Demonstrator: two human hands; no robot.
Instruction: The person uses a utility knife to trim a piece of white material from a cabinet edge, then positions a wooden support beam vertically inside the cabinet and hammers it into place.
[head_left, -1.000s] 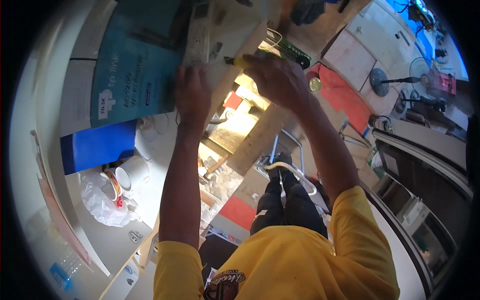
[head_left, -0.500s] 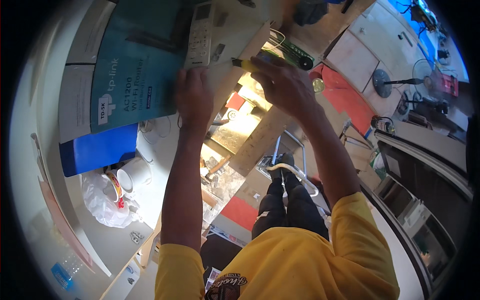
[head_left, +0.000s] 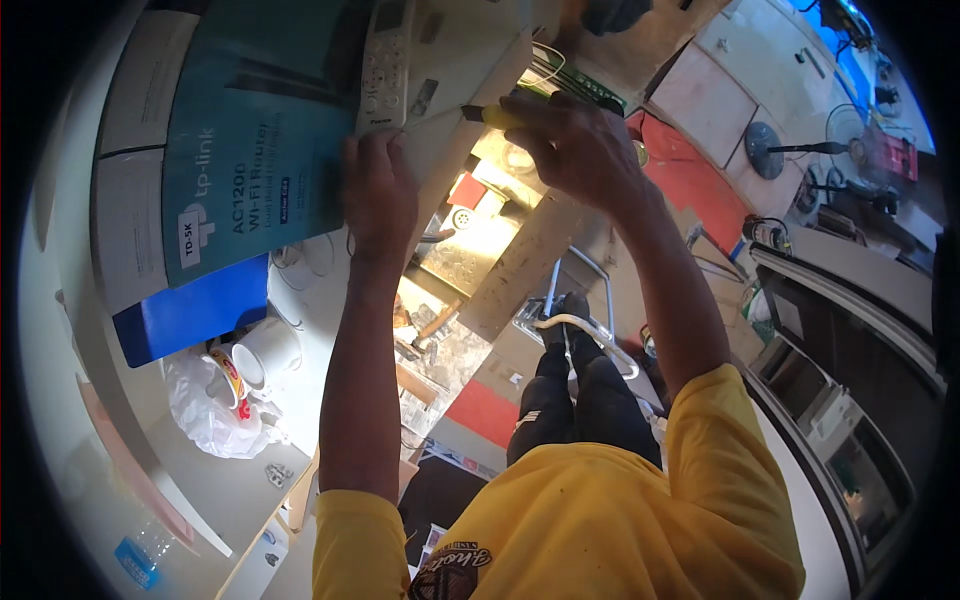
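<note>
A pale tabletop [head_left: 460,60] spread across the upper middle of the frame, its edge slanting down toward the centre. On it, filling much of the upper left, stood a teal box [head_left: 250,170]. Beyond the slanting edge, at the centre, a brightly lit compartment [head_left: 455,270] lay open, and a blue box [head_left: 195,315] showed under the teal one.

The right hand [head_left: 578,155], right of upper centre, had its fingers closed around a tool. The left hand [head_left: 380,195] was low beside the teal box's right side, fingers curled at the tabletop; I could not tell whether it gripped anything (its fingertips were blurred).

A white remote control [head_left: 385,75] lay just above the left hand. The yellow-and-dark tool [head_left: 493,116] sat near the upper middle, its dark end pointing left at the tabletop's slanting edge; whether it touched was unclear. A small grey piece [head_left: 424,97] lay beside the remote.

The work looked to be under way, with the tool in hand and brought to the edge. No finished result showed there, so how much was done or left could not be judged.
</note>
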